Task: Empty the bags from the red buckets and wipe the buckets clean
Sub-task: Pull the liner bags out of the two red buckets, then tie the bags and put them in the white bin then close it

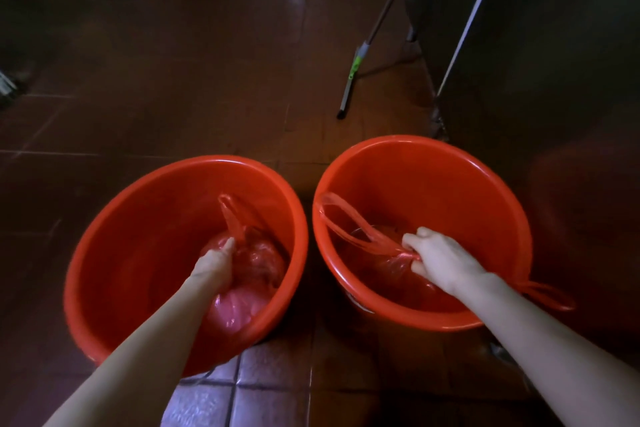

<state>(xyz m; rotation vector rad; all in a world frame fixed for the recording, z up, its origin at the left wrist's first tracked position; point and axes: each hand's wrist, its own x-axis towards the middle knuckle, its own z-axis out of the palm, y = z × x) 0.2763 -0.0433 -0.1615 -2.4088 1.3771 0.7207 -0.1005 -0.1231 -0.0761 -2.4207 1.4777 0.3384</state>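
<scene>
- My left hand point(214, 263) is low in the left bucket point(138, 236), at the lower left of the frame. Its fingers are closed round the gathered neck of the red plastic bag point(252, 267) inside.
- My right hand point(436, 256) reaches into the right bucket point(450, 191), right of centre, with fingers curled round the twisted handles of the other red bag point(384, 274). One handle loop drapes over that bucket's near rim.
- Both bags lie deep in their buckets, so I judge the emptying barely begun; neither is lifted out.
- The wiping is all left to do, and I see no cloth.
- The buckets stand side by side on the tiled floor point(173, 97).
</scene>
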